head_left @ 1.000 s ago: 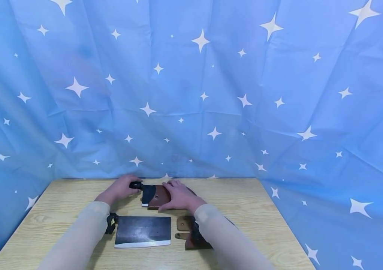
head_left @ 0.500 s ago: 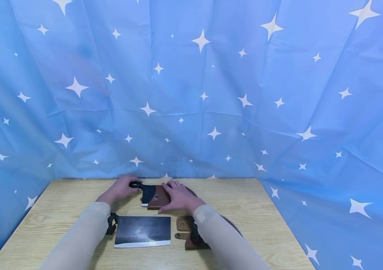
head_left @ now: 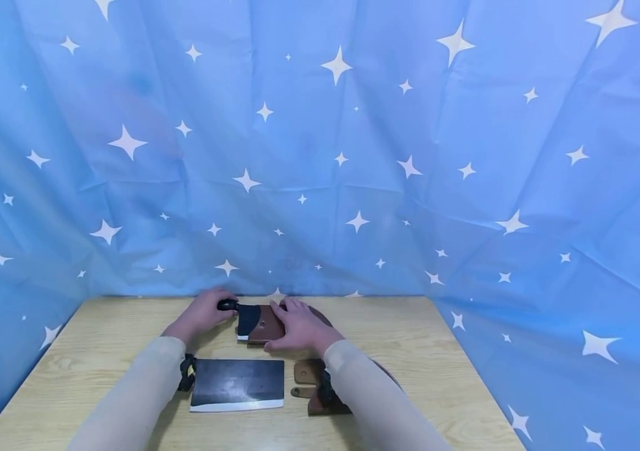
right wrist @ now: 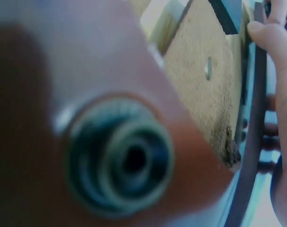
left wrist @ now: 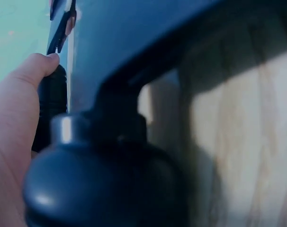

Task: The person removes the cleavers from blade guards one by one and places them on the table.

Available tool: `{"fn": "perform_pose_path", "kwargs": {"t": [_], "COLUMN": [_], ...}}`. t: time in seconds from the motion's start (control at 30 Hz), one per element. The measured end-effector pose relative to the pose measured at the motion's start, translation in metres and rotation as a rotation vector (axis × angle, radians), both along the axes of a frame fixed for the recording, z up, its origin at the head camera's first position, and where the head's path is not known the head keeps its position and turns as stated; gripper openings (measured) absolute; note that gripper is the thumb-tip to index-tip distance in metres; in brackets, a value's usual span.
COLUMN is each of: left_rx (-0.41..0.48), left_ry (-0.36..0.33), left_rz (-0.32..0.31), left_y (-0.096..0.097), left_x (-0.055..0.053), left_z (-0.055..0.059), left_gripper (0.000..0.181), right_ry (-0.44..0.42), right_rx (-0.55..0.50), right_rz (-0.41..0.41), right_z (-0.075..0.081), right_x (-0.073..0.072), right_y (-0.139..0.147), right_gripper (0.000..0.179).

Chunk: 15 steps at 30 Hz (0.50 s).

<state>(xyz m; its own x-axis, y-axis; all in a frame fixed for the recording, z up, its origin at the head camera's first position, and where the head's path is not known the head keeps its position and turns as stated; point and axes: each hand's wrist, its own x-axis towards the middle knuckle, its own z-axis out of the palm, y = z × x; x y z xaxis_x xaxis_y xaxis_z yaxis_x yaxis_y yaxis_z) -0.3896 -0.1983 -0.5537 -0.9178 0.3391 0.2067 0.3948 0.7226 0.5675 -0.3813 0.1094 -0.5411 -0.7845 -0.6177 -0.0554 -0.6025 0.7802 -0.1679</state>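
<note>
At the back of the table, my left hand (head_left: 205, 311) grips the black handle (head_left: 227, 305) of a cleaver (head_left: 248, 321). Its dark blade lies in a brown leather sheath (head_left: 270, 319), with a strip of bright edge showing at the near side. Across the sheath, my right hand (head_left: 300, 329) holds it, thumb at the near edge and fingers at the far one. The left wrist view shows that thumb and black handle (left wrist: 52, 101) behind a second, nearer handle (left wrist: 105, 184). In the right wrist view, the fingers (right wrist: 271, 128) show beyond a dark brown edge (right wrist: 257, 94).
A larger unsheathed cleaver (head_left: 237, 384) lies nearer the front, blade flat on the wooden table (head_left: 410, 338). To its right lies a second brown leather sheath (head_left: 320, 407) with snap straps (head_left: 304, 393), partly hidden by my right sleeve (head_left: 376, 401). A starry blue curtain (head_left: 320, 144) hangs behind.
My hands, the cleaver and its sheath keep nearly the same place and hold. The whole head view has shifted very slightly.
</note>
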Motion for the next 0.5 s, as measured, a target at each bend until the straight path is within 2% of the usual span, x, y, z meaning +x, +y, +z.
{"fn": "perform_pose_path", "kwargs": {"t": [0.2, 0.5], "left_rx": [0.012, 0.005], "left_ry": [0.005, 0.101], "left_rz": [0.027, 0.083], "left_y": [0.0, -0.001], "left_x": [0.002, 0.004], "left_z": [0.003, 0.013], "left_gripper": [0.039, 0.044], "right_ry": [0.011, 0.124], "right_rx": [-0.005, -0.044], "right_rz": [0.016, 0.025], "right_z": [0.001, 0.013], "right_x": [-0.004, 0.002], "right_y": [0.004, 0.004], "right_gripper": [0.12, 0.116]}}
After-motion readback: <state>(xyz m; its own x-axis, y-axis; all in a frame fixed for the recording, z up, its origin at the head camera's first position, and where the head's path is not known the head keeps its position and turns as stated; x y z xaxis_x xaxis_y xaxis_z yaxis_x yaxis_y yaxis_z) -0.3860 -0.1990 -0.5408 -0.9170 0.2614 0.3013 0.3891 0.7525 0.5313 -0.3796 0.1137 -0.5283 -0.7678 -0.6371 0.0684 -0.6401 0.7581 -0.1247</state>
